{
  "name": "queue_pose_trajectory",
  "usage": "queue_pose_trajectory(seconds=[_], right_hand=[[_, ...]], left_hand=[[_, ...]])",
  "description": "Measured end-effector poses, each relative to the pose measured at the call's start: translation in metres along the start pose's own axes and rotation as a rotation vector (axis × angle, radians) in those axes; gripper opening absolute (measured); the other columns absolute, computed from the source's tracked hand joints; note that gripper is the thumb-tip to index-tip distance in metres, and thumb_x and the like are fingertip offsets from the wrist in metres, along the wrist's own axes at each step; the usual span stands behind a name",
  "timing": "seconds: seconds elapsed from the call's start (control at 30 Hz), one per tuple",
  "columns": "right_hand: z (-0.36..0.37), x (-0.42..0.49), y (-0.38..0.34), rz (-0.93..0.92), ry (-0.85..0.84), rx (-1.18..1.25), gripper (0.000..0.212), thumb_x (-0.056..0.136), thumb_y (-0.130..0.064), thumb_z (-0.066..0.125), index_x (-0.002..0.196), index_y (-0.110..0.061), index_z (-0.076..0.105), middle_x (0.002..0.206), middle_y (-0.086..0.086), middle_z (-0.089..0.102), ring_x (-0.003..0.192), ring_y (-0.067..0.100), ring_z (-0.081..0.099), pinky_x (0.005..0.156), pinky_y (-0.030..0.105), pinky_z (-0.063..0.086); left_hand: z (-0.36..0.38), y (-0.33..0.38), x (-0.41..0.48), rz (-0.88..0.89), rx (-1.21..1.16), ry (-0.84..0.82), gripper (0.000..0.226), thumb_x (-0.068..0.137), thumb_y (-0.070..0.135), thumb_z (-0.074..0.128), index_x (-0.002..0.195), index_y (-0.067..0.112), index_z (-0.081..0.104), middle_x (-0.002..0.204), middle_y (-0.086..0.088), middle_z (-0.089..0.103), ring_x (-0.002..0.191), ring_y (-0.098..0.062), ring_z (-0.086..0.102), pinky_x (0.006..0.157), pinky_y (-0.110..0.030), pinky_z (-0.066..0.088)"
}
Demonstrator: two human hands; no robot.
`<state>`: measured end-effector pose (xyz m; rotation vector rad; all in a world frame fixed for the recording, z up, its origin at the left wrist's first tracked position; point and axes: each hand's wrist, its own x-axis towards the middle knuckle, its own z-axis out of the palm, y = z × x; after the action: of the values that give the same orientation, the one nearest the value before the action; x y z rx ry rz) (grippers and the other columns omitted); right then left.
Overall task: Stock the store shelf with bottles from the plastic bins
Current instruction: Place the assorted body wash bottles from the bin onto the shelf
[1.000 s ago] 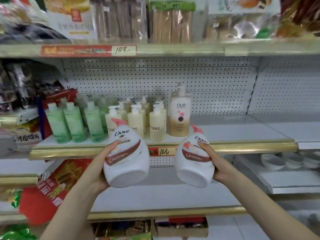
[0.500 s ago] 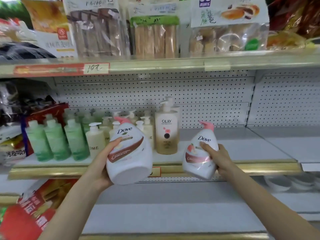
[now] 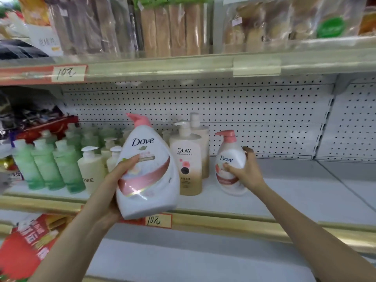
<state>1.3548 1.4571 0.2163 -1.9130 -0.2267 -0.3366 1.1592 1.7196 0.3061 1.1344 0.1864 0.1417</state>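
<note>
Gripping the big Dove [image 3: 148, 180] from its left side, thumb across the label, the left hand [image 3: 114, 190] holds it tilted in the air before the shelf [image 3: 284, 198] edge. The right hand [image 3: 246, 171] curls round the small Dove [image 3: 230, 159], which stands upright on the shelf just right of the Olay bottle [image 3: 188, 169]. Green bottles [image 3: 46, 165] line the shelf's left end.

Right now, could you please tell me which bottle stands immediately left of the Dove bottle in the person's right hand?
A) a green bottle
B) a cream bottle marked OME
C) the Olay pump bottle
C: the right hand grips the smaller Dove bottle at the shelf, and the Olay pump bottle stands directly beside it, with the green bottles far toward the left end.
</note>
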Motion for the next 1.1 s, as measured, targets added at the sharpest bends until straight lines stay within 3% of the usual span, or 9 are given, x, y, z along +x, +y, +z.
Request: queue_pose_trajectory(seconds=[0.1, 0.23, 0.3, 0.47, 0.63, 0.77, 0.9, 1.0, 1.1], right_hand=[[0.004, 0.021, 0.015, 0.02, 0.005, 0.012, 0.082, 0.072, -0.021, 0.082, 0.134, -0.011, 0.03, 0.109, 0.002, 0.052, 0.099, 0.02, 0.054, 0.08, 0.027, 0.039], [0.004, 0.036, 0.027, 0.021, 0.014, 0.044, 0.078, 0.072, -0.019, 0.081, 0.132, -0.014, 0.031, 0.109, 0.004, 0.054, 0.095, 0.021, 0.055, 0.078, 0.027, 0.042], [0.0, 0.044, 0.03, 0.034, -0.005, 0.04, 0.073, 0.073, -0.019, 0.081, 0.129, -0.016, 0.034, 0.105, 0.002, 0.055, 0.091, 0.019, 0.055, 0.071, 0.021, 0.045], [-0.014, 0.064, 0.037, 0.101, -0.112, -0.018, 0.069, 0.063, -0.032, 0.088, 0.119, -0.028, 0.048, 0.114, 0.003, 0.06, 0.103, 0.022, 0.06, 0.089, 0.037, 0.051], [0.0, 0.049, 0.026, 0.193, -0.033, -0.142, 0.073, 0.078, -0.021, 0.076, 0.135, -0.008, 0.032, 0.133, 0.014, 0.037, 0.12, 0.03, 0.044, 0.101, 0.043, 0.041], [0.011, 0.0, 0.0, 0.034, 0.228, -0.003, 0.051, 0.091, -0.007, 0.055, 0.137, -0.005, 0.035, 0.135, 0.008, 0.036, 0.125, 0.021, 0.038, 0.103, 0.029, 0.033], [0.026, -0.052, -0.064, -0.084, 0.273, 0.21, 0.028, 0.095, -0.003, 0.048, 0.122, -0.012, 0.048, 0.116, -0.003, 0.051, 0.11, 0.016, 0.05, 0.087, 0.016, 0.042], [0.045, -0.087, -0.117, -0.024, 0.031, 0.293, 0.014, 0.095, -0.033, 0.052, 0.105, -0.024, 0.056, 0.114, -0.003, 0.06, 0.098, 0.008, 0.056, 0.08, 0.013, 0.044], [0.064, -0.121, -0.154, 0.024, -0.223, 0.252, 0.057, 0.073, -0.078, 0.042, 0.111, -0.038, 0.054, 0.116, -0.018, 0.062, 0.105, -0.002, 0.058, 0.088, 0.023, 0.047]], left_hand=[[0.006, 0.004, 0.004, 0.051, 0.016, 0.011, 0.02, 0.068, 0.03, 0.065, 0.077, 0.019, 0.079, 0.092, -0.008, 0.074, 0.066, -0.016, 0.071, 0.054, -0.03, 0.058], [-0.004, 0.017, 0.013, 0.198, 0.008, 0.047, 0.114, 0.049, 0.047, 0.088, 0.133, -0.012, 0.04, 0.135, -0.028, 0.046, 0.081, -0.001, 0.068, 0.076, -0.019, 0.047], [-0.002, 0.019, 0.017, 0.084, 0.023, 0.018, 0.048, 0.094, 0.014, 0.053, 0.131, -0.014, 0.041, 0.118, -0.034, 0.057, 0.1, -0.014, 0.066, 0.078, -0.019, 0.047], [-0.012, -0.005, 0.013, 0.01, 0.052, -0.013, 0.016, 0.067, 0.028, 0.067, 0.073, 0.019, 0.079, 0.089, -0.008, 0.074, 0.07, -0.019, 0.072, 0.054, -0.035, 0.058], [-0.015, 0.001, 0.012, -0.063, 0.049, 0.031, 0.042, 0.064, 0.028, 0.071, 0.103, 0.013, 0.069, 0.102, -0.013, 0.072, 0.078, -0.021, 0.072, 0.065, -0.038, 0.059], [-0.026, 0.012, 0.008, -0.053, 0.277, -0.034, 0.089, 0.013, 0.046, 0.092, 0.084, 0.001, 0.059, 0.058, -0.013, 0.069, 0.063, -0.003, 0.069, 0.056, -0.016, 0.054], [-0.04, 0.01, -0.013, -0.061, 0.201, -0.098, 0.057, 0.055, 0.029, 0.083, 0.107, 0.009, 0.07, 0.106, -0.017, 0.07, 0.099, -0.032, 0.066, 0.093, -0.047, 0.05], [-0.047, 0.008, -0.021, -0.025, 0.25, -0.175, 0.06, 0.046, 0.033, 0.083, 0.099, 0.009, 0.072, 0.1, -0.016, 0.072, 0.092, -0.031, 0.069, 0.09, -0.047, 0.051], [-0.048, 0.009, -0.031, 0.002, 0.273, -0.271, 0.063, 0.048, 0.032, 0.082, 0.105, 0.009, 0.068, 0.103, -0.015, 0.071, 0.094, -0.031, 0.069, 0.088, -0.044, 0.053]])
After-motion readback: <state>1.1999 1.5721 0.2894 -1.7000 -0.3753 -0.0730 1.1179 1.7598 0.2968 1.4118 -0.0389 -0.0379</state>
